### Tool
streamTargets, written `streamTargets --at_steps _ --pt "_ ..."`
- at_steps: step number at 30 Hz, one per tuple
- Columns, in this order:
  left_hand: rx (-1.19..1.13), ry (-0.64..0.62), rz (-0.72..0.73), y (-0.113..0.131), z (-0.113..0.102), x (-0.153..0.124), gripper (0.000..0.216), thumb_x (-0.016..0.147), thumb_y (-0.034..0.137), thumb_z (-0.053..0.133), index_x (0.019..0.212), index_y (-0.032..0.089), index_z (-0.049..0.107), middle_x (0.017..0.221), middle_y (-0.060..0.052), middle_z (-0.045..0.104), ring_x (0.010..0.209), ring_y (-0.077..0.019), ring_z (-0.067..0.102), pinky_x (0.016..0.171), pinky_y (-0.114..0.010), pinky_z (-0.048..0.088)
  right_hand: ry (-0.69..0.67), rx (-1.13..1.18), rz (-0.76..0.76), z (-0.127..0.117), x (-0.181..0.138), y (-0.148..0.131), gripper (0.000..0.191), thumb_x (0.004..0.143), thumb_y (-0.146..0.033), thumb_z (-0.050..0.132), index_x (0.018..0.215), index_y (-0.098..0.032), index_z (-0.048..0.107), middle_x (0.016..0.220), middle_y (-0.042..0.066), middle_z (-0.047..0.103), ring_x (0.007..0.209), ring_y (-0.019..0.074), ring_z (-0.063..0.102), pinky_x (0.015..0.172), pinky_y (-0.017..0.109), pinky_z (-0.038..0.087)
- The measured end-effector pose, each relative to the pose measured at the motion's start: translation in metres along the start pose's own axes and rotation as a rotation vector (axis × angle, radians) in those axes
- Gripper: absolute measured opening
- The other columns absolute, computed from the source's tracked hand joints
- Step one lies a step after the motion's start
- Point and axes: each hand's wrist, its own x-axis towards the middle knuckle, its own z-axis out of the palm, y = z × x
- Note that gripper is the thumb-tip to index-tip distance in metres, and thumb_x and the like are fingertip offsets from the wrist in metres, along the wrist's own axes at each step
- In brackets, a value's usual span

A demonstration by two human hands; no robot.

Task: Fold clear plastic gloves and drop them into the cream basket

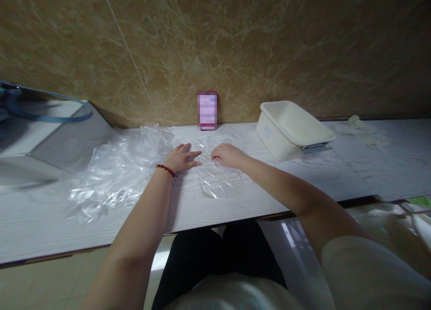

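Observation:
A clear plastic bag [215, 182] lies on the white wood-grain table in front of me. My left hand [182, 158] rests at its left edge, fingers spread, with a red bead bracelet on the wrist. Curled over the bag's upper right part, my right hand [229, 155] has its fingers pinched together on the film. To the left of my left hand spreads a loose heap of clear plastic bags [117, 171]. How much film is inside the right fingers is hidden.
A phone [208, 111] with a blurred screen leans against the brown marble wall. Right of it stands a cream plastic bin [279, 137], and beyond that crumpled whitish gloves or film [365, 133]. A white box [63, 139] with a blue strap [57, 120] stands at the left.

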Motion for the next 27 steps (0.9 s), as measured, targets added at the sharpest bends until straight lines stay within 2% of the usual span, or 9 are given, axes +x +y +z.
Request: streamTargets --at_steps 5,11,16,19,24,27 --pt "0.015 -0.048 -0.040 0.001 0.000 -0.001 0.063 0.069 0.067 0.041 0.124 0.038 0.041 0.140 -0.003 0.027 0.127 -0.0290 0.021 0.101 -0.043 0.015 -0.053 -0.017 -0.060 -0.002 -0.006 0.009 0.027 0.077 -0.013 0.049 0.096 -0.023 0.064 0.096 0.002 0.065 0.094 0.0160 0.054 0.084 0.028 0.033" --pt "0.028 -0.101 -0.063 -0.001 -0.003 -0.002 0.071 0.065 0.071 0.041 0.127 0.037 0.037 0.142 -0.003 0.022 0.127 -0.0344 0.017 0.101 -0.044 0.015 -0.110 -0.080 -0.145 -0.003 -0.014 0.030 0.038 0.081 -0.012 0.043 0.112 -0.029 0.056 0.117 -0.002 0.056 0.111 0.0190 0.045 0.089 0.033 0.029" --pt "0.024 -0.062 -0.020 0.001 -0.004 -0.002 0.076 0.065 0.071 0.041 0.131 0.035 0.030 0.142 -0.005 0.021 0.128 -0.0339 0.015 0.101 -0.047 0.014 -0.123 -0.108 -0.206 0.002 -0.024 0.036 0.044 0.085 -0.012 0.036 0.122 -0.033 0.045 0.127 -0.004 0.047 0.119 0.0188 0.037 0.091 0.034 0.027" --pt "0.046 -0.025 -0.015 0.013 -0.003 -0.002 0.070 0.071 0.068 0.034 0.132 0.036 0.025 0.144 -0.004 0.016 0.130 -0.0347 0.006 0.099 -0.053 0.011 -0.102 -0.114 -0.196 0.005 -0.029 0.035 0.045 0.085 -0.012 0.035 0.125 -0.034 0.042 0.129 -0.004 0.044 0.119 0.0194 0.037 0.089 0.035 0.029" --pt "0.076 -0.179 -0.018 0.028 -0.002 -0.003 0.069 0.071 0.069 0.032 0.132 0.038 0.023 0.145 -0.006 0.010 0.128 -0.0400 0.001 0.095 -0.061 0.007 -0.112 -0.108 -0.156 -0.002 -0.028 0.031 0.045 0.084 -0.011 0.034 0.122 -0.034 0.045 0.129 -0.004 0.044 0.121 0.0197 0.035 0.090 0.037 0.030" --pt "0.078 -0.205 -0.020 0.027 -0.002 -0.004 0.071 0.070 0.070 0.031 0.132 0.038 0.022 0.145 -0.007 0.007 0.128 -0.0398 -0.001 0.095 -0.060 0.006 -0.054 -0.074 -0.076 -0.006 -0.030 0.024 0.046 0.085 -0.011 0.030 0.127 -0.027 0.039 0.134 -0.002 0.037 0.123 0.0168 0.032 0.095 0.035 0.029"
